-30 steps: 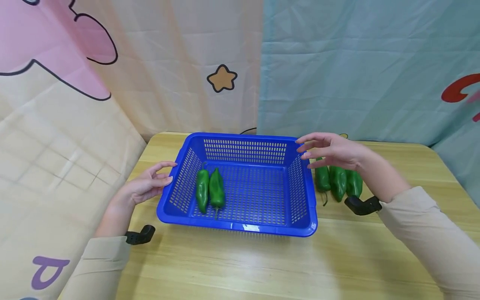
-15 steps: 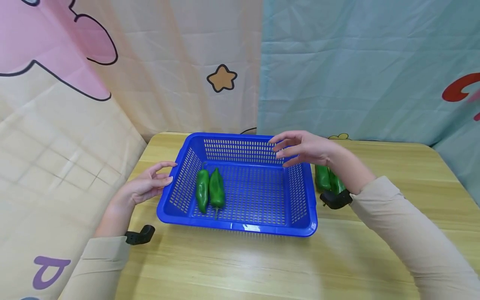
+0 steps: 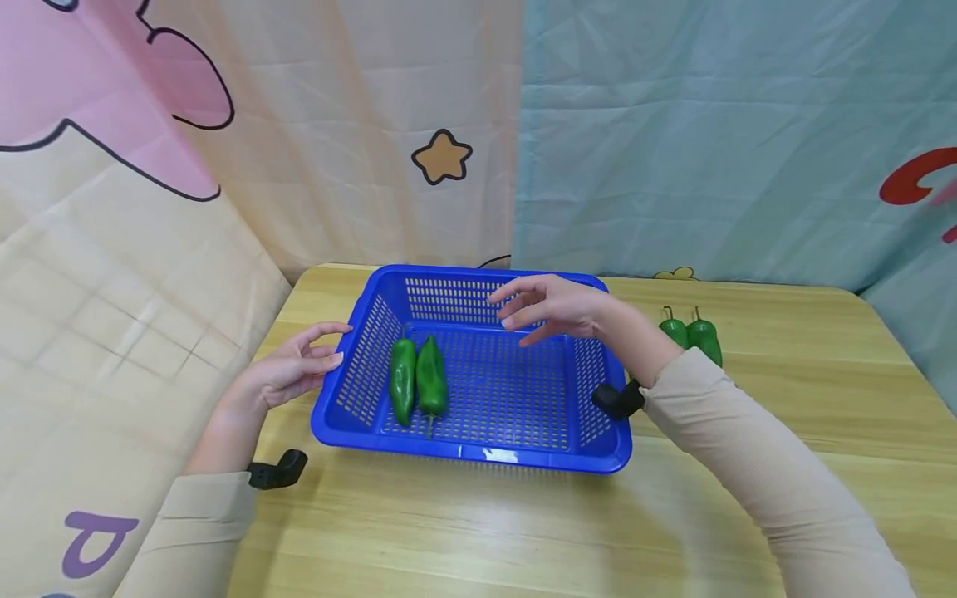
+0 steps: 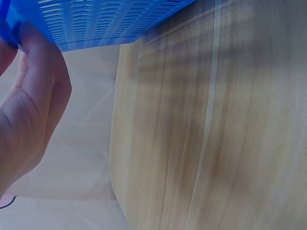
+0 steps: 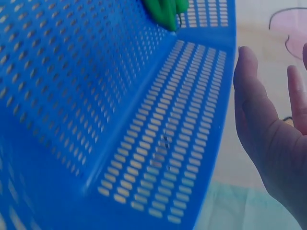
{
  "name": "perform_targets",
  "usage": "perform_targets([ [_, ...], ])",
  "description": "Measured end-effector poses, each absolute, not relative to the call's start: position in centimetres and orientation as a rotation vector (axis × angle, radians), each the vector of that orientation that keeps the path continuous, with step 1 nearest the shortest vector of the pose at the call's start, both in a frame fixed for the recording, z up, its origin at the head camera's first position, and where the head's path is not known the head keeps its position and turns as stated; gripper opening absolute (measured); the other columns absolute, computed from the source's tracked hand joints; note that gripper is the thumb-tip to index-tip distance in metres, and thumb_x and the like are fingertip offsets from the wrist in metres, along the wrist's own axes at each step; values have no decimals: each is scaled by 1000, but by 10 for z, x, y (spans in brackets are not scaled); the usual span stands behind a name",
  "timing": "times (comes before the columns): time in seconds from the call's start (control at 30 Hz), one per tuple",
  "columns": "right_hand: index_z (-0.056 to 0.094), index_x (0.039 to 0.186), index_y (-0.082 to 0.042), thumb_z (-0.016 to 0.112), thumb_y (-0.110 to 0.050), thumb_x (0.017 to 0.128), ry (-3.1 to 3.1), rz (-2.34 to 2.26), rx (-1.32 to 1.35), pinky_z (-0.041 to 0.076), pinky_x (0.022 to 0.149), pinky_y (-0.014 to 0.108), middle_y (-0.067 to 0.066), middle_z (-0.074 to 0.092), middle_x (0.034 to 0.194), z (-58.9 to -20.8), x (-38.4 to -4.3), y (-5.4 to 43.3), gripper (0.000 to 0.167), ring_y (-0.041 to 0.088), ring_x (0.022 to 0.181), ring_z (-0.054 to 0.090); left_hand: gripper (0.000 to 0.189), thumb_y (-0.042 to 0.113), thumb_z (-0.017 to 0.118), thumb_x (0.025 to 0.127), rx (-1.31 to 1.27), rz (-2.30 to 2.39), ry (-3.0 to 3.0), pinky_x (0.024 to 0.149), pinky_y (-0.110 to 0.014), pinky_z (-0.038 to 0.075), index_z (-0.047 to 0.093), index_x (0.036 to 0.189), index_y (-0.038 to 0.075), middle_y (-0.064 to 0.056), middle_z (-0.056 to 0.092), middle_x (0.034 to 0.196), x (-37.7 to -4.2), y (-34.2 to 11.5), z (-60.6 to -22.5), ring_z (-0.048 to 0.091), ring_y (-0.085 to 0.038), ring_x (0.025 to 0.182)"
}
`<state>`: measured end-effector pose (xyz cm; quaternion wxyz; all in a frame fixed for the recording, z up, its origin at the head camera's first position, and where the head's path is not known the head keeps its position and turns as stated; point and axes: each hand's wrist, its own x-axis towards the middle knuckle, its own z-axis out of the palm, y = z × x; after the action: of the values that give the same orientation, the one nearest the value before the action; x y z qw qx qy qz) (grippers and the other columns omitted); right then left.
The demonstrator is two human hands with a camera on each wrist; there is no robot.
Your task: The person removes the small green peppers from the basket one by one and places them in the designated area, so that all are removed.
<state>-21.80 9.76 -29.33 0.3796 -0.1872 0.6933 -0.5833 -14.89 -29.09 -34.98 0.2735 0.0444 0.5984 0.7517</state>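
A blue plastic basket with slotted walls stands on the wooden table. Two long green peppers, one on the left and one beside it, lie at the left of its floor. My left hand holds the basket's left rim between thumb and fingers; in the left wrist view the fingers reach up to the rim. Over the basket's right half hovers my right hand, fingers spread and loosely bent, with nothing in them. The right wrist view shows that hand apart from the basket wall.
More green peppers lie on the table right of the basket, partly hidden by my right forearm. A patterned curtain hangs behind the table, and light printed cloth covers the left side.
My right hand has moved left, from the basket's right rim to above its inside. The right forearm now covers other peppers than before. My left hand and the basket stay in place.
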Motion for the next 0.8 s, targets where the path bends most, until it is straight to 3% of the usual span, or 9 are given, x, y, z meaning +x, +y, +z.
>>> perform_targets([
  [0.27, 49, 129, -2, 61, 1, 87, 1741, -1471, -465, 47, 89, 54, 14, 53, 114, -311, -216, 67, 44, 24, 101, 55, 34, -3, 50, 94, 79, 1994, 1686, 75, -31, 55, 45, 119, 20, -7, 65, 97, -149, -289, -349, 66, -19, 84],
  [0.53, 50, 129, -2, 61, 3, 86, 1729, -1448, -388, 46, 89, 54, 12, 56, 104, -331, -213, 41, 45, 33, 106, 54, 34, -3, 49, 94, 112, 2019, 1647, 75, -30, 55, 47, 119, 20, -8, 66, 97, -149, -285, -350, 66, -20, 85],
  [0.67, 48, 132, -3, 63, 3, 85, 1748, -1409, -345, 47, 89, 52, 17, 53, 112, -343, -213, 27, 50, 40, 116, 49, 35, -3, 48, 94, 126, 2022, 1641, 76, -30, 55, 47, 120, 20, -7, 65, 97, -149, -287, -351, 66, -19, 86],
  [0.8, 51, 131, -8, 68, 3, 81, 1795, -1368, -312, 51, 84, 49, 24, 45, 127, -355, -211, 12, 54, 37, 107, 55, 35, -3, 47, 95, 136, 2013, 1655, 75, -31, 55, 47, 120, 21, -7, 65, 97, -147, -290, -352, 66, -19, 86],
])
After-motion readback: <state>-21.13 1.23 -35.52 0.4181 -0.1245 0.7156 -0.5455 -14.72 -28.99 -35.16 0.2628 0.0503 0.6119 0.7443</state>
